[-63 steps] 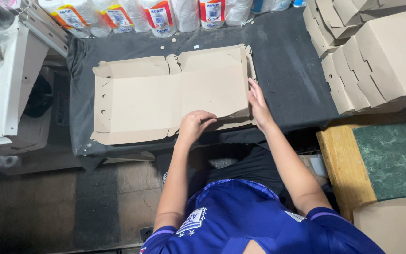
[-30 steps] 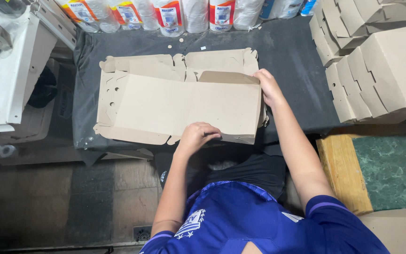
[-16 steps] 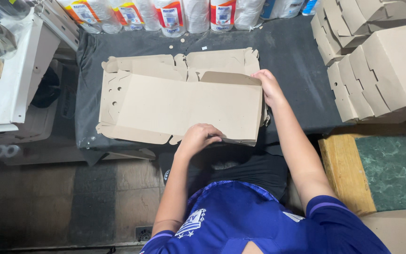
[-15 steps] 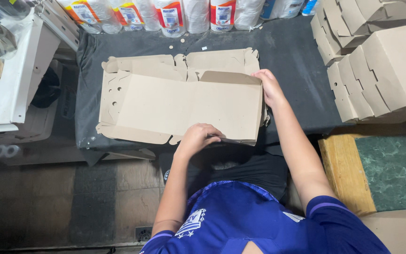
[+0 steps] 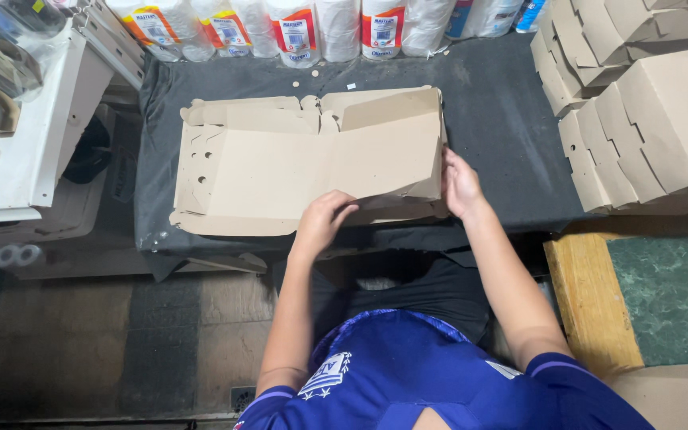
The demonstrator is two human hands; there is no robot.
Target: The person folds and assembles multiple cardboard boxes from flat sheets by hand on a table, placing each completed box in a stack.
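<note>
Lying flat on the dark cloth-covered table (image 5: 503, 119) is a brown die-cut cardboard box blank (image 5: 280, 167), spread across the middle of the surface with its long side running left to right. Its big front panel is folded up and over toward the far edge, so the panel's right end stands raised while the flaps along the far side stay low against the cloth; small round punched holes show in the narrow left panel. The left hand (image 5: 322, 221) sits at the near edge of the blank, about midway along it, fingers curled over the cardboard and pinching the folded edge. The right hand (image 5: 461, 185) rests at the blank's right end, fingers flat and spread against the raised side of the panel, pressing it rather than clasping it. Along the far edge of the table stands a row of white paper rolls (image 5: 336, 28) in clear wrap with red and orange labels. To the right, just beside the table, leans a stack of folded cardboard boxes (image 5: 646, 119), one against the next. A white shelf unit (image 5: 49, 135) stands to the left, and a wooden-framed green surface (image 5: 662, 295) lies by the person's right elbow. The person wears a blue shirt (image 5: 408, 382).
</note>
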